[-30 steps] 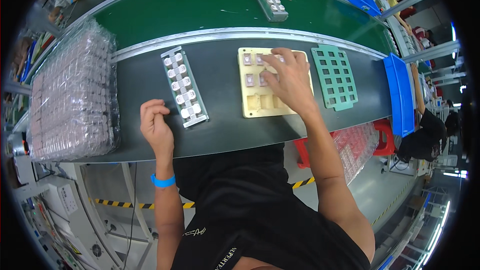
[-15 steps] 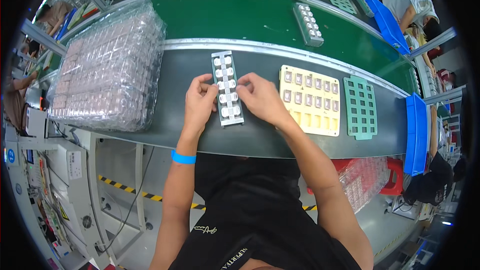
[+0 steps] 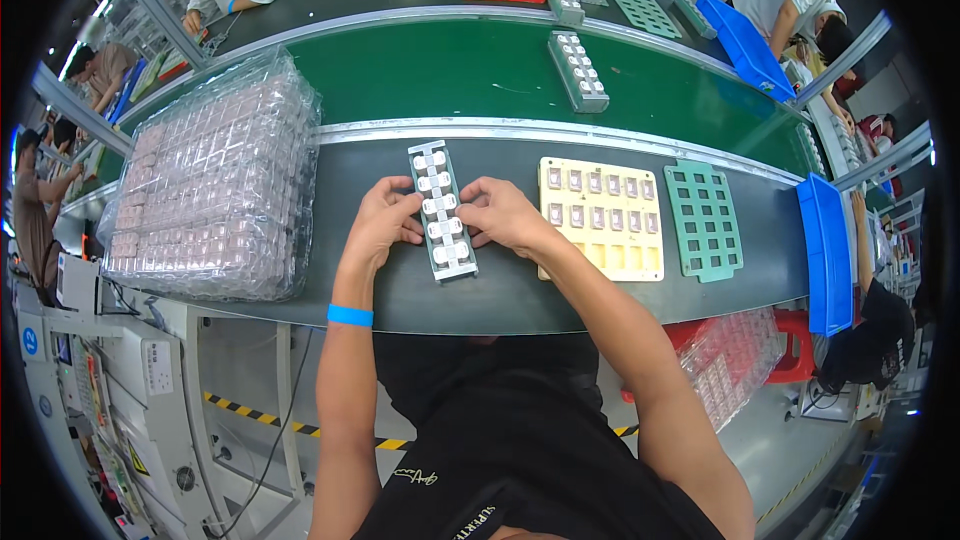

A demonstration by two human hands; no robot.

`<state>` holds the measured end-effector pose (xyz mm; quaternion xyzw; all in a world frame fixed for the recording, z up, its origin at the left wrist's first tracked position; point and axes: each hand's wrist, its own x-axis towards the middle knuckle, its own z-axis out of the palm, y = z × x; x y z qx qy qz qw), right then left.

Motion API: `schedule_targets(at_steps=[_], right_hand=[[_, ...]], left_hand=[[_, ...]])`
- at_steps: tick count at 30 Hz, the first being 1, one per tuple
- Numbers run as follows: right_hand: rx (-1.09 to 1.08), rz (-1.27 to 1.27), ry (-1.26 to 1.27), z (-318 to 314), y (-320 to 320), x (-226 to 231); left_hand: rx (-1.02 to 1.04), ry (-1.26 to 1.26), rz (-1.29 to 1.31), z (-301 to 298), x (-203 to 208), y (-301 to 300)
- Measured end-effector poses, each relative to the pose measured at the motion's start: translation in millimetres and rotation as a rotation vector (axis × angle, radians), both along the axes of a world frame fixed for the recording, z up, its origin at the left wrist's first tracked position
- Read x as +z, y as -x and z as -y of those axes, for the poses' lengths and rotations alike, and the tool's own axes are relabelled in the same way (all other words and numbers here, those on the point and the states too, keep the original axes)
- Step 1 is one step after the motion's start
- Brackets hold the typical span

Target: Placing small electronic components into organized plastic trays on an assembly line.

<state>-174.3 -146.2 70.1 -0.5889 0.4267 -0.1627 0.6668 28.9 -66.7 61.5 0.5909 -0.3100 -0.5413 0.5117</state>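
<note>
A long, narrow grey fixture with a row of white round-cornered parts down its length lies on the dark work surface, slightly tilted. My left hand is at its left side, fingers curled, with the thumb against the edge. From the right, my right hand pinches in at the opposite edge, around mid-length. Between them the two hands hold the fixture. To the right sits a cream tray with small brownish square pieces in its upper two rows; the bottom-row pockets hold none. The undersides of my fingertips are hidden.
At left stands a plastic-wrapped stack of packed trays. A green perforated plate and a blue bin are at right. Beyond the metal rail, another fixture rests on a green belt. Other people work around the line.
The whole view has shifted, showing more of the far side and a person at the upper left. My hands stay at the fixture's two sides, with little visible change in their hold.
</note>
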Motion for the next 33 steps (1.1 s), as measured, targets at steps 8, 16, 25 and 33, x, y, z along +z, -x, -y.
schedule_targets(at_steps=[8,16,25,33], right_hand=[[-0.107,-0.142,0.141,2,-7,-5],[-0.276,0.222,0.233,-16,4,5],[-0.137,0.305,0.352,-47,12,18],[-0.094,0.36,0.715,-93,-44,14]], left_hand=[[0.061,-0.054,0.165,11,4,3],[0.144,-0.115,0.573,17,14,16],[0.311,0.164,0.464,-31,22,0],[0.363,0.379,0.128,-50,26,24]])
